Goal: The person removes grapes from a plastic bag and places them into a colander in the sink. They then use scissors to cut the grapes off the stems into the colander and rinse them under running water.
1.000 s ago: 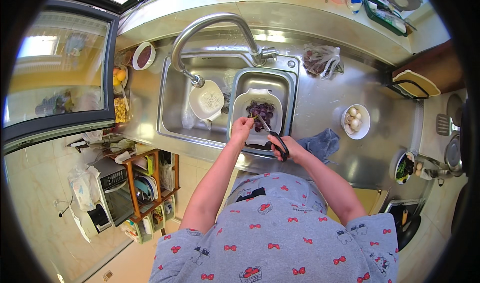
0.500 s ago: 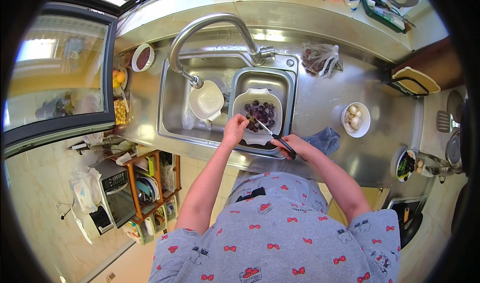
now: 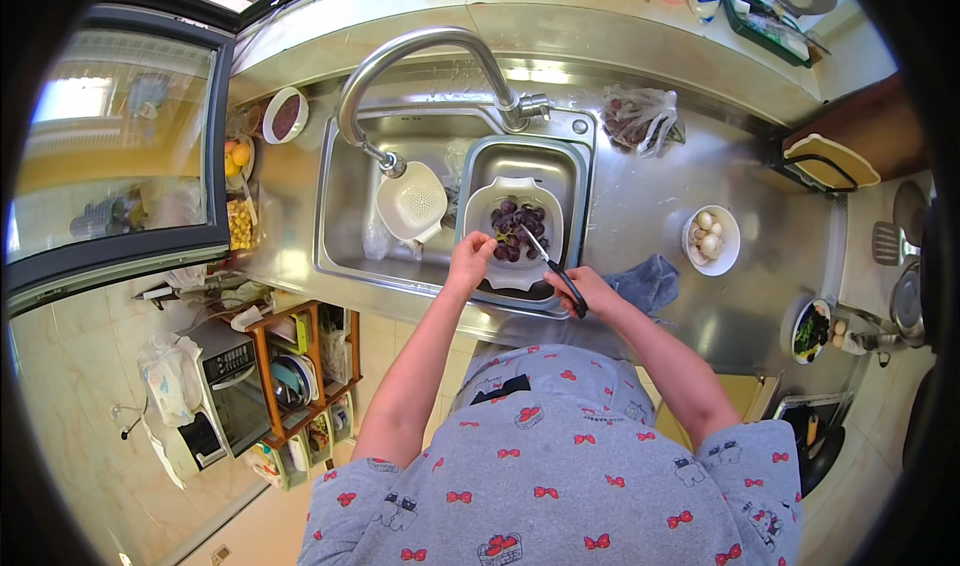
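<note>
My left hand [image 3: 473,260] is closed on the green stem of a bunch of dark purple grapes [image 3: 512,238], held over a white basin [image 3: 520,279]. The basin stands in the right-hand sink bowl, and more grapes lie in it. In my right hand [image 3: 583,292] is a pair of scissors [image 3: 566,284] with black handles. Its metal blades reach up and left into the grapes beside the stem. Whether the blade tips touch a stem is too small to tell.
A curved faucet [image 3: 430,38] arches over the left sink bowl, where a white colander [image 3: 413,201] sits. Right of the sink are a blue-grey cloth [image 3: 648,284], a bowl of garlic-like white bulbs [image 3: 711,241] and a plastic bag [image 3: 643,121]. An open window [image 3: 115,146] juts in at left.
The scissors' blades have shifted slightly right and upward among the grapes, and the handles have turned a little. My left hand stays almost in place on the stem.
</note>
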`<action>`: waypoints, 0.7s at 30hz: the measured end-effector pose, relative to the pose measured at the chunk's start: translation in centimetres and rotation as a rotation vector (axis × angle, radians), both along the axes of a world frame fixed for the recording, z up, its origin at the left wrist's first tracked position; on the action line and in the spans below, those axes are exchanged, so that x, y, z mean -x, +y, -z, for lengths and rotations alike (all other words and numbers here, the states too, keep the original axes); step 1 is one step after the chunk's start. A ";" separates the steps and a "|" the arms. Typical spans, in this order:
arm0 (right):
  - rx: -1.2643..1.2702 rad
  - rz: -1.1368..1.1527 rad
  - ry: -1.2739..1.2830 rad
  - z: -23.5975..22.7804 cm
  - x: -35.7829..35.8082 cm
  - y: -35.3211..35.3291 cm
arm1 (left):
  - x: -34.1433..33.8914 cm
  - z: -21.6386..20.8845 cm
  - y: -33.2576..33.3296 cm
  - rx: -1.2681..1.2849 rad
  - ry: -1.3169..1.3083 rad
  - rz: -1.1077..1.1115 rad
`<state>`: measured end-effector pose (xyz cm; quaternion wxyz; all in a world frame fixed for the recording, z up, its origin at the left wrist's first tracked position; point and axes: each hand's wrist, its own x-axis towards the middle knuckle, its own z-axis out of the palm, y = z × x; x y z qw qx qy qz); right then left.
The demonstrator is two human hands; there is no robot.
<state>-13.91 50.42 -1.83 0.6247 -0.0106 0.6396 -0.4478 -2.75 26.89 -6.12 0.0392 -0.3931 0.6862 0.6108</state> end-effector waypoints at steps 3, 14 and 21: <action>-0.016 -0.006 -0.103 -0.2 0.1 0.3 | -0.2 -0.1 0.5 -0.081 0.028 -0.082; -0.029 -0.061 -0.235 -1.3 -0.4 -0.8 | -0.5 -0.7 0.5 -0.239 -0.006 -0.123; -0.041 -0.031 -0.234 -1.1 -0.2 -1.1 | -0.4 -1.6 1.1 -0.254 0.069 -0.064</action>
